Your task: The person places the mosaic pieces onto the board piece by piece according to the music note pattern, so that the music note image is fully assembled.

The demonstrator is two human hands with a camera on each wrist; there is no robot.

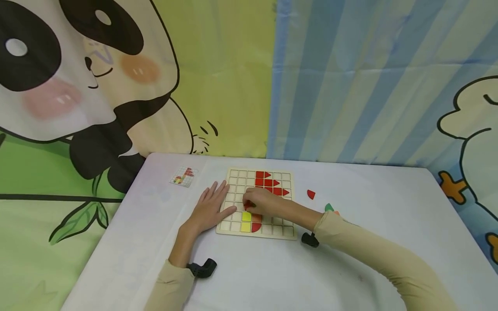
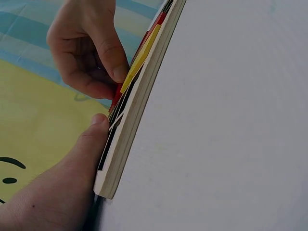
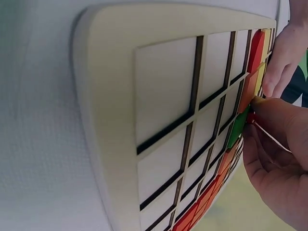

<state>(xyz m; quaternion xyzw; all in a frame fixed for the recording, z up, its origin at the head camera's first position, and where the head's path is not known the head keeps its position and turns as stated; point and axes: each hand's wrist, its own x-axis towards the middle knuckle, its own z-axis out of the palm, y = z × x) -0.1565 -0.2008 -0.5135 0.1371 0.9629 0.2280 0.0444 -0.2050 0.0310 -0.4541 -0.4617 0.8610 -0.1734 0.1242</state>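
A wooden grid board point(image 1: 272, 235) lies on the table, with coloured pieces in some of its squares. My left hand point(image 1: 210, 208) rests on the board's left edge, fingers spread and nearly straight. Thumb and fingers of my right hand point(image 1: 266, 202) pinch a small red piece point(image 3: 250, 117) over the board, just above a yellow square point(image 1: 246, 216). Beside that lie an orange square point(image 1: 256, 218) and a rounded red piece point(image 1: 256, 227). A green piece point(image 3: 237, 129) shows near my fingertips in the right wrist view. Red squares and triangles point(image 1: 268, 182) fill cells towards the board's far side.
A pattern card point(image 1: 184, 176) lies on the white table point(image 1: 373, 194) beyond my left hand. Right of the board are a loose red piece point(image 1: 311, 194) and a green piece point(image 1: 329, 207); an orange piece point(image 1: 336, 213) is partly hidden by my right sleeve. A printed curtain point(image 1: 225, 77) hangs behind.
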